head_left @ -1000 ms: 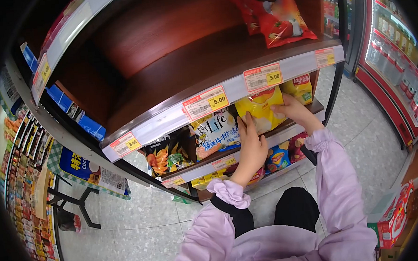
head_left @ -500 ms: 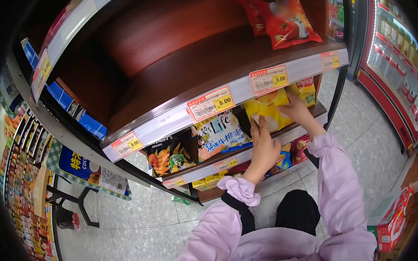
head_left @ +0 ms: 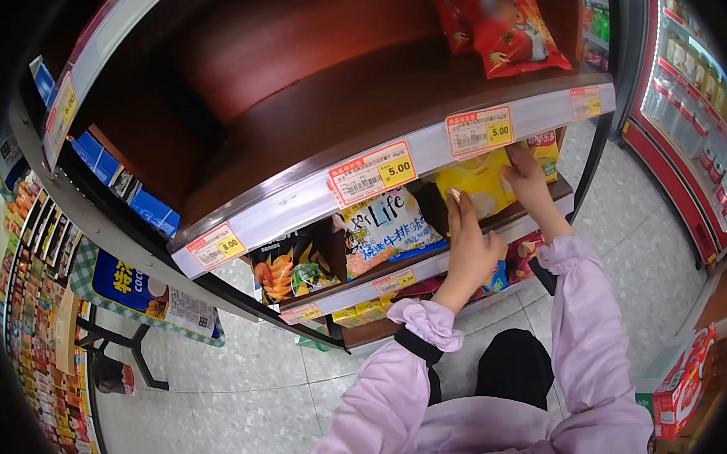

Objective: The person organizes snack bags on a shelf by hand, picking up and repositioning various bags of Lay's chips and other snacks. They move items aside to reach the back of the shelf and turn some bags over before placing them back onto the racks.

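Observation:
A yellow bag of chips [head_left: 478,181] stands on the second shelf, partly under the upper shelf's price strip. My left hand [head_left: 473,252] holds its lower left edge, the fingers pointing up along the side and the thumb apart. At the bag's right edge is my right hand [head_left: 529,184], its fingers partly hidden behind the bag's side and the price rail. Left of the yellow bag stands a white snack bag [head_left: 387,230] with blue lettering. A black snack bag [head_left: 293,268] is farther left. Behind my right hand shows another yellow bag [head_left: 547,153] with a red logo.
Red snack bags [head_left: 522,38] lie on the upper shelf, whose price rail [head_left: 288,200] juts out above my hands. Below, a lower shelf holds small yellow boxes [head_left: 360,313] and colourful bags. A drinks fridge [head_left: 686,111] stands right, a red carton [head_left: 676,383] lower right.
My right hand has moved slightly up along the yellow bag's right edge, its fingers reaching farther behind it. My left hand remains at the left edge. The view has shifted slightly.

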`<state>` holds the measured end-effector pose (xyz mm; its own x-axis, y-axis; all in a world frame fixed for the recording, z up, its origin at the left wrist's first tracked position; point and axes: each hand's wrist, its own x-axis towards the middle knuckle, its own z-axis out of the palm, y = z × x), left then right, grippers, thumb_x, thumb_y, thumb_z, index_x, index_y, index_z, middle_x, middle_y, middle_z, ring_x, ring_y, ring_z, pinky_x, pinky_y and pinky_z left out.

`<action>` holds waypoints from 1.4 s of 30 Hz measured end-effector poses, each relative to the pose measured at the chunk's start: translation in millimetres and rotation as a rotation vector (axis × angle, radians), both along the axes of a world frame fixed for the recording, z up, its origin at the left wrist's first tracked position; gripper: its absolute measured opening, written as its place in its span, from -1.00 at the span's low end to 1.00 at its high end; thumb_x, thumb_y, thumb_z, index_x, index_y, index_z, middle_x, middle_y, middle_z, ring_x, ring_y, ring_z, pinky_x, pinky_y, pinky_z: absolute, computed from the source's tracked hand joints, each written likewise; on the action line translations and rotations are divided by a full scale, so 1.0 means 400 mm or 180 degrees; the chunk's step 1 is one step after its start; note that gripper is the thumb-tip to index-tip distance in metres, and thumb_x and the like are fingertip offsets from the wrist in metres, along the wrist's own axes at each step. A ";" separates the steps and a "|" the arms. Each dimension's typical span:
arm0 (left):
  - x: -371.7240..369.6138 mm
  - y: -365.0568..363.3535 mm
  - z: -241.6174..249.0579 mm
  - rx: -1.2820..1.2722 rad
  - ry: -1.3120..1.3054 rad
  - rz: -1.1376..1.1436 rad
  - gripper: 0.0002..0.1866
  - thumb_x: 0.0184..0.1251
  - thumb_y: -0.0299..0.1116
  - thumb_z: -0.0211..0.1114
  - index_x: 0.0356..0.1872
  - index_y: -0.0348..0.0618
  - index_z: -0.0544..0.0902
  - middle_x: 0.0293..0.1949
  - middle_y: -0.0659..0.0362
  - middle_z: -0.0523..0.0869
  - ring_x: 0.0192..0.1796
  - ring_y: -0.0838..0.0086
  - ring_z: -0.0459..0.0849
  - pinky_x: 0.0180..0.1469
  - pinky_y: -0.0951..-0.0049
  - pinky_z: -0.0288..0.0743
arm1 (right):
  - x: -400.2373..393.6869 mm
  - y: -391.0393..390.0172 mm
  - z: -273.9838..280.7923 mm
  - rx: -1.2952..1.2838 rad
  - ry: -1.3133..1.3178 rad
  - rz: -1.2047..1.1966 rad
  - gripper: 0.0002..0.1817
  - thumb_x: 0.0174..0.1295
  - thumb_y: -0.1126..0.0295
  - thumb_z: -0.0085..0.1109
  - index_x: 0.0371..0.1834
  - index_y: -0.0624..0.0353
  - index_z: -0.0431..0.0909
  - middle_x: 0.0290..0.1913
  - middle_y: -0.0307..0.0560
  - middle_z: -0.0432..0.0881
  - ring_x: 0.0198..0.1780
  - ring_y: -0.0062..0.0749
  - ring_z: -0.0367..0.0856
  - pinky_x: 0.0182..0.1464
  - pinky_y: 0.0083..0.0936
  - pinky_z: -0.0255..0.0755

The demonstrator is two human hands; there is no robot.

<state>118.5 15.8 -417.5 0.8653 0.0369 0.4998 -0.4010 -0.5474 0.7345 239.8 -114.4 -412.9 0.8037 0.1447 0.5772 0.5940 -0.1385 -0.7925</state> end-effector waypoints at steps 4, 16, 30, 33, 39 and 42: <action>-0.007 0.034 -0.008 0.0019 0.0045 0.0076 -0.23 -0.04 -0.48 0.11 0.23 -0.46 -0.04 0.24 -0.40 -0.10 0.29 -0.21 -0.04 0.29 0.19 -0.02 | -0.011 0.047 -0.010 0.0200 0.0090 0.0040 -0.61 0.05 0.62 -0.02 0.02 0.32 0.33 -0.04 -0.01 0.46 0.00 -0.38 0.41 0.05 -0.56 0.25; -0.038 0.059 0.030 0.0161 0.0200 0.0223 -0.27 -0.01 -0.47 0.12 0.21 -0.47 0.01 0.22 -0.41 -0.06 0.28 -0.21 -0.02 0.29 0.16 -0.03 | -0.087 0.047 0.013 -0.0726 -0.0125 -0.0374 -0.46 -0.01 0.59 0.02 0.10 0.43 0.15 0.03 0.25 0.37 0.12 -0.02 0.34 0.12 -0.40 0.22; -0.115 0.435 0.078 -0.0757 -0.0037 0.0486 -0.31 0.07 -0.36 0.26 0.17 -0.46 0.13 0.02 -0.12 0.42 0.04 0.30 0.45 0.05 0.43 0.33 | -0.241 0.306 0.072 -0.1128 0.0294 0.0700 -0.32 0.01 0.36 0.22 0.14 0.44 0.11 0.00 0.20 0.38 0.00 -0.18 0.43 -0.03 -0.46 0.37; -0.108 0.422 0.066 -0.0730 0.0245 0.0316 -0.19 0.06 -0.28 0.29 0.21 -0.50 0.02 0.04 -0.17 0.40 0.04 0.26 0.46 0.00 0.43 0.37 | -0.225 0.344 0.063 -0.1092 0.0509 0.0802 -0.35 0.00 0.30 0.22 0.07 0.46 0.15 -0.07 0.20 0.44 -0.05 -0.15 0.46 -0.08 -0.44 0.38; -0.156 0.421 0.105 -0.0199 0.0260 0.0607 -0.18 0.09 -0.20 0.26 0.22 -0.46 0.02 -0.05 -0.18 0.50 -0.05 0.22 0.55 -0.05 0.41 0.40 | -0.277 0.327 0.123 -0.1277 0.0433 0.0726 -0.44 0.02 0.28 0.20 -0.02 0.37 0.20 -0.18 0.21 0.49 -0.13 -0.05 0.50 -0.13 -0.37 0.37; -0.198 0.418 0.126 -0.0270 0.0329 0.0708 -0.22 0.10 -0.19 0.25 0.22 -0.43 0.06 -0.09 -0.16 0.53 -0.07 0.23 0.56 -0.06 0.40 0.40 | -0.315 0.318 0.158 -0.1162 0.0273 0.0692 -0.45 0.02 0.24 0.20 -0.05 0.36 0.22 -0.22 0.24 0.49 -0.17 0.04 0.50 -0.17 -0.33 0.38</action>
<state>39.5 183.0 -367.0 0.8775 0.2700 0.3962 -0.1980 -0.5485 0.8124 113.7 12.9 -349.9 0.7749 0.4981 0.3891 0.5743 -0.2980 -0.7625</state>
